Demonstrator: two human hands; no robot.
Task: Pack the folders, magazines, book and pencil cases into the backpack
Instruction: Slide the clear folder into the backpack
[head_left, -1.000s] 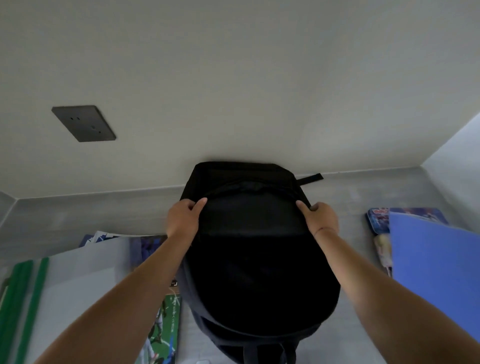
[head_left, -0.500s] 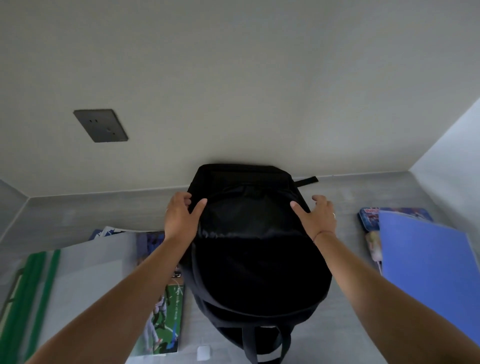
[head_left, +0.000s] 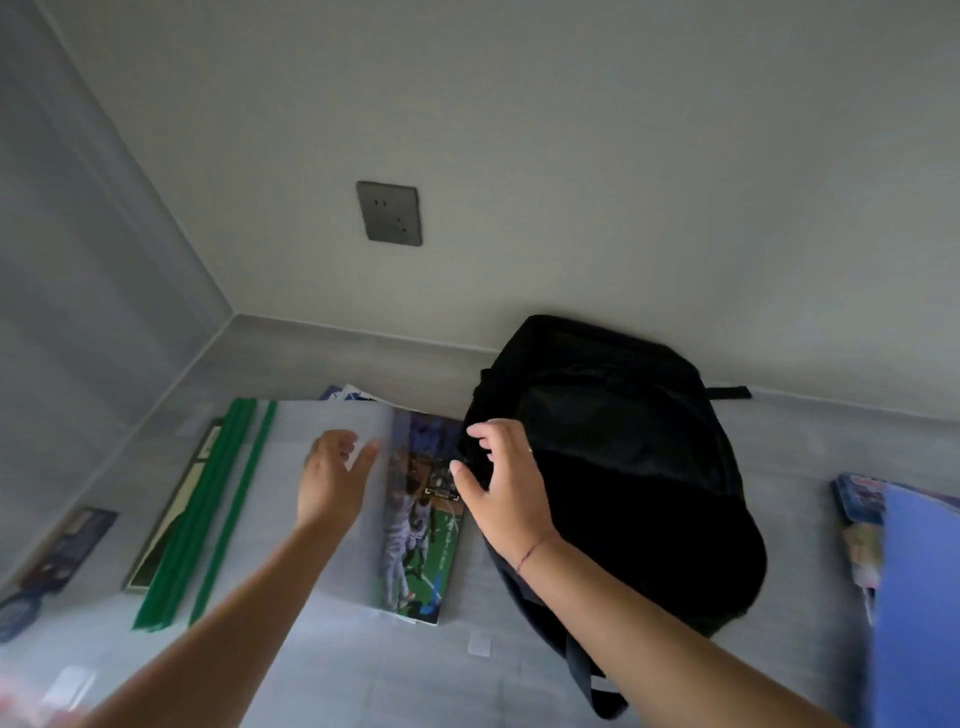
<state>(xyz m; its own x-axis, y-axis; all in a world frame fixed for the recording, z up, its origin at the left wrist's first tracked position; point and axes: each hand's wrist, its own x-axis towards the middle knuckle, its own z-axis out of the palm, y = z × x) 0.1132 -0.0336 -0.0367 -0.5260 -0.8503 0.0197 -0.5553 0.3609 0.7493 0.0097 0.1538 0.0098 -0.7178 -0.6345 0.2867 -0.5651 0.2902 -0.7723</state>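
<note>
A black backpack (head_left: 634, 467) lies flat on the grey table, top toward the wall. My right hand (head_left: 501, 483) is open at its left edge, fingers spread and touching the fabric. My left hand (head_left: 332, 478) hovers open over a translucent folder with green spines (head_left: 291, 467). That folder lies on a sports magazine (head_left: 426, 530), and another magazine's corner (head_left: 353, 395) pokes out behind. A book (head_left: 166, 519) lies under the folder's left side. A blue folder (head_left: 914, 597) covers a colourful pencil case (head_left: 857, 509) at the right.
A dark flat case (head_left: 67, 545) and a round blue object (head_left: 15, 613) lie at the far left. The table (head_left: 322, 358) ends at walls behind and to the left. A grey socket plate (head_left: 388, 213) is on the back wall.
Both hands left the backpack's top. The left hand moved left over the translucent folder and the right crossed to the backpack's left edge. My view swung left.
</note>
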